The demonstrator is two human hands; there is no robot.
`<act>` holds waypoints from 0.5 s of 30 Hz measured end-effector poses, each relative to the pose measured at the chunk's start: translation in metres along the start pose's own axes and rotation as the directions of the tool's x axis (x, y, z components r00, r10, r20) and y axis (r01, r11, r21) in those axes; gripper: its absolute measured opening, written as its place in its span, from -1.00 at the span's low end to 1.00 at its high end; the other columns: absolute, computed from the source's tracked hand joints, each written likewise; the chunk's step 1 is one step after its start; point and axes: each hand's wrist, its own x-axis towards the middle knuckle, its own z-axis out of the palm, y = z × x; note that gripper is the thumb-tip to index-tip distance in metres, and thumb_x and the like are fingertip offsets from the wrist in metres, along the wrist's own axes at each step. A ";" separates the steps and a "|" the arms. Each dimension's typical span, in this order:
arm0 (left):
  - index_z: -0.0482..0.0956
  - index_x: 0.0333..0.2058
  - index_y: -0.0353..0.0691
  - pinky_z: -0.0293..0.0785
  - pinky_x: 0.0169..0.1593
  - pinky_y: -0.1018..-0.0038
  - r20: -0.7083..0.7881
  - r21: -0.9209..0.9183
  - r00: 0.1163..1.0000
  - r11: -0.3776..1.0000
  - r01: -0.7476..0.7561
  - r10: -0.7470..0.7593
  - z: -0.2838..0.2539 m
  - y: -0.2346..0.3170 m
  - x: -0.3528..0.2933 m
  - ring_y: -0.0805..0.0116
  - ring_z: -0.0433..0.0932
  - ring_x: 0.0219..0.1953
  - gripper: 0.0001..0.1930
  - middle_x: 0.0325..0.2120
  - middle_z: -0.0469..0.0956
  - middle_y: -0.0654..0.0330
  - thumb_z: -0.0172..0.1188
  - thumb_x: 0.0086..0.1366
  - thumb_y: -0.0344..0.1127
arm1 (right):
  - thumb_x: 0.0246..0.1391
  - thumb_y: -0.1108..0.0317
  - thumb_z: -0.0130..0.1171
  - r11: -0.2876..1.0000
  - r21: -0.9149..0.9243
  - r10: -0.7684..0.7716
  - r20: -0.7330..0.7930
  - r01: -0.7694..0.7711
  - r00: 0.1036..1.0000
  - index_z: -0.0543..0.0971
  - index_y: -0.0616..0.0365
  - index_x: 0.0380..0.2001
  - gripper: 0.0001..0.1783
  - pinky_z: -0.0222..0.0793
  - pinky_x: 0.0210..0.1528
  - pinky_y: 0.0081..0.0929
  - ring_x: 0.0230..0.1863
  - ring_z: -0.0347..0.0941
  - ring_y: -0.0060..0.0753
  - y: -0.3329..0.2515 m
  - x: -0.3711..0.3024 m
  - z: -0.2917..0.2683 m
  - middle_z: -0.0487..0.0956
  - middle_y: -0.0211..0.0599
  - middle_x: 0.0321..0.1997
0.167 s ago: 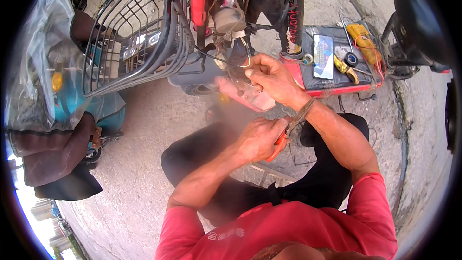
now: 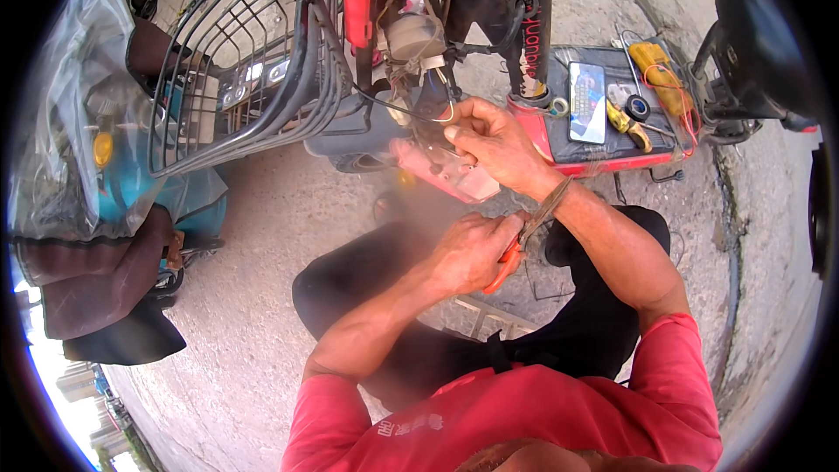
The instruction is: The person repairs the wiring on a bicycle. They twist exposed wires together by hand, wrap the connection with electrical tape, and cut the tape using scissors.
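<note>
My right hand [image 2: 496, 142] pinches the end of a thin wire [image 2: 451, 114] between thumb and fingers, beside a cluster of wires and connectors [image 2: 406, 92] at the front of a red electric scooter [image 2: 354, 0]. Lower and nearer to me, my left hand [image 2: 476, 253] is closed around orange-handled pliers [image 2: 502, 271]; their jaws are hidden. A brownish cord [image 2: 549, 203] lies across my right wrist, close to my left fingers.
A black wire basket [image 2: 236, 61] juts out at the left. On the scooter's footboard [image 2: 568, 155] lie a phone [image 2: 587, 103], a yellow-handled tool [image 2: 627, 127], a roll of tape [image 2: 638, 107] and a yellow meter [image 2: 662, 79] with red leads. A plastic-draped vehicle [image 2: 65, 122] stands far left.
</note>
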 end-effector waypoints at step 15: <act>0.48 0.10 -0.38 0.50 -0.29 0.06 -0.018 -0.010 1.000 1.000 -0.002 0.001 0.002 0.000 0.000 -0.15 0.62 -0.37 -0.42 -0.48 0.60 -0.02 0.48 0.14 -0.29 | 0.32 0.32 0.26 1.000 0.006 0.007 0.001 -0.007 1.000 0.59 0.13 -0.04 -0.79 0.34 -0.40 -0.64 -0.38 0.44 -0.77 0.001 0.000 0.000 0.62 -0.52 -0.36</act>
